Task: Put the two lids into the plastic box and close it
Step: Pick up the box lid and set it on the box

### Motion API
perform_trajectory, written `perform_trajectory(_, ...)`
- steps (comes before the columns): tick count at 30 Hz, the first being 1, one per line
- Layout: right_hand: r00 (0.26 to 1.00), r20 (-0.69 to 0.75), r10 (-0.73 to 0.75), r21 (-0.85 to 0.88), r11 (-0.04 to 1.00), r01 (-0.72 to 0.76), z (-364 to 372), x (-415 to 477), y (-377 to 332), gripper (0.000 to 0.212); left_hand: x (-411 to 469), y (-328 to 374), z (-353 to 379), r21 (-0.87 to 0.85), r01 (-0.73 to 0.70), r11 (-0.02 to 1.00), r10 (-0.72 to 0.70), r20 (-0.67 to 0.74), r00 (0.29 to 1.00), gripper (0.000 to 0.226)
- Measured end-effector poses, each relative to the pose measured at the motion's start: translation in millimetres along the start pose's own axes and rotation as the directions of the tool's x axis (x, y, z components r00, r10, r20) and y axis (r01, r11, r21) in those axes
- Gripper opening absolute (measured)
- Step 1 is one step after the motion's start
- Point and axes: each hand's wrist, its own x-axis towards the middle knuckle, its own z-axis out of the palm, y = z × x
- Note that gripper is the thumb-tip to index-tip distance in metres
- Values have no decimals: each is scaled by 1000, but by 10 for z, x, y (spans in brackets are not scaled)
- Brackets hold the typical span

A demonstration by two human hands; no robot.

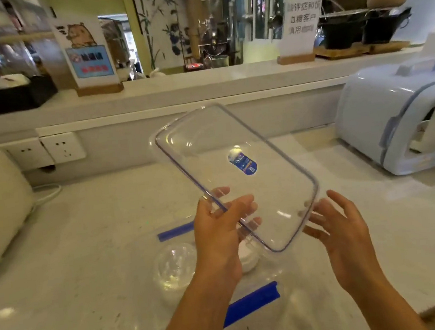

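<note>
Clear box cover (238, 173), pinched only by the left hand (219, 234) with the right hand (339, 235) spread alongside, might slip or seat crooked on the plastic box (252, 301).

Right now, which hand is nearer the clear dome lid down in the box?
Left. The left hand hovers right beside the clear dome lid; the right hand is farther right, across the box lid.

Box cover (238, 173) held over plastic box (217, 280) blocks top access; counter (98, 244) w/ room left.

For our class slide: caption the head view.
Left hand holds the box cover above the plastic box; right hand open beside.
</note>
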Motion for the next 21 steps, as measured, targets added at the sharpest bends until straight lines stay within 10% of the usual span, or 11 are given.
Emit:
perform_trajectory(7, 994, 107, 9, -9, 1000, -8, 573, -173, 16, 68, -143, 62, -313, 45, -132, 990, 134, -46, 990, 37)
perform_trajectory(12, 989, 135, -53, -87, 994, 65, 519, -147, -84, 53, -161, 395, -859, -359, -217, 908, 141, -228, 963, 28)
perform_trajectory(21, 979, 193, -58, -140, 986, 86, 423, -8, -179, 40, -337, 538, -1206, 182, -221, 958, 255, -192, 948, 51)
